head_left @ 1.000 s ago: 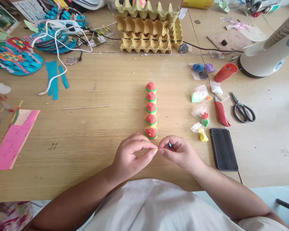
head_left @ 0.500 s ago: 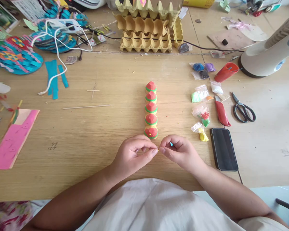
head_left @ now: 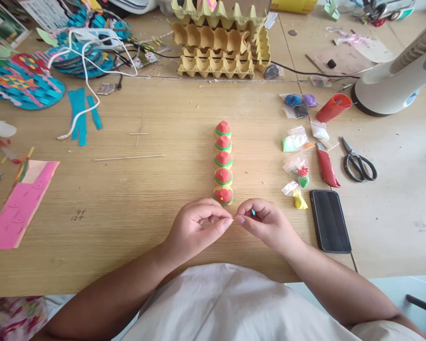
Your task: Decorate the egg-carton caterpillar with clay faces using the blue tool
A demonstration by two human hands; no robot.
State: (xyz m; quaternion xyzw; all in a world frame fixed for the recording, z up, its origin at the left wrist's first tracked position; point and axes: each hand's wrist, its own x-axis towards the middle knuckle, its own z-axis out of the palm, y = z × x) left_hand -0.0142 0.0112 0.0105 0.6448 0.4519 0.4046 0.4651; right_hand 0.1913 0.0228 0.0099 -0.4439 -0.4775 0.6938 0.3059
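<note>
"Start at the middle: what is being held?"

"The left hand point(head_left: 198, 221), just below the centre of the frame, pinches a tiny yellow bit point(head_left: 233, 219) between thumb and forefinger. Its exact shape is too small to tell."

"And the right hand point(head_left: 265, 222)?"

"Its thumb and forefinger are pressed together right beside that bit, touching it or nearly so. A blue item point(head_left: 253, 212) shows inside its curled fingers; I can't tell what it is."

"What has just changed?"

"Very little. The right fingertips sit slightly farther right than a second ago, and less yellow shows between the two pinches. The row of red-topped domes point(head_left: 223, 159) hasn't moved: centre of the frame, near end just above the left hand."

"Meaning what for the work?"

"I'd judge the bit is being worked in the fingers, with nothing new added to the row. The nearest dome point(head_left: 226, 194) carries a yellow dot point(head_left: 221, 198); I make out none on the others."

"Farther out?"

"Right of centre on the worktop point(head_left: 128, 203), a yellow packet point(head_left: 299, 199) lies just left of the phone point(head_left: 330, 221), with black scissors point(head_left: 354, 160) above. A thin stick point(head_left: 128, 157) lies left of the row; egg cartons point(head_left: 213, 38) stand at the top."
</note>
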